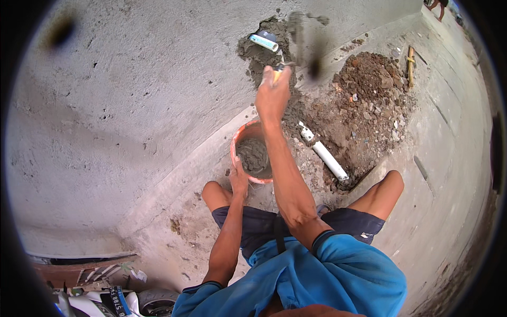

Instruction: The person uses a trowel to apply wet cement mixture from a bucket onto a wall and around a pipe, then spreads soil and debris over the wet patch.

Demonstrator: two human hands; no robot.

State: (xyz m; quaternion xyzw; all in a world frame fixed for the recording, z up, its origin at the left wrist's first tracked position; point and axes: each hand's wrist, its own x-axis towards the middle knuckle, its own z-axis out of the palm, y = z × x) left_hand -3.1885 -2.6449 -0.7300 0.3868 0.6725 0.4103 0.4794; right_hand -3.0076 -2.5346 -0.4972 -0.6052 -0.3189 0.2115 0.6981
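My right hand point(273, 98) reaches forward to the wall, its fingers wrapped round the yellow handle of a trowel point(277, 75). Most of the blade is hidden or blurred against a patch of wet mortar point(272, 26) on the wall. Just beyond it, a short pipe end point(264, 42), white with blue marking, sticks out of that mortar. My left hand point(239, 178) grips the near left rim of an orange bucket point(233, 150). Grey wet mortar point(252, 154) lies inside the bucket, which stands between my knees and the wall.
To the right, a white pipe point(328, 160) lies in a dug hollow beside a heap of soil and rubble point(372, 79). A yellowish wooden handle point(410, 66) rests past the heap. A parked motorcycle point(100, 304) is at the lower left; a person's legs point(440, 9) show far right.
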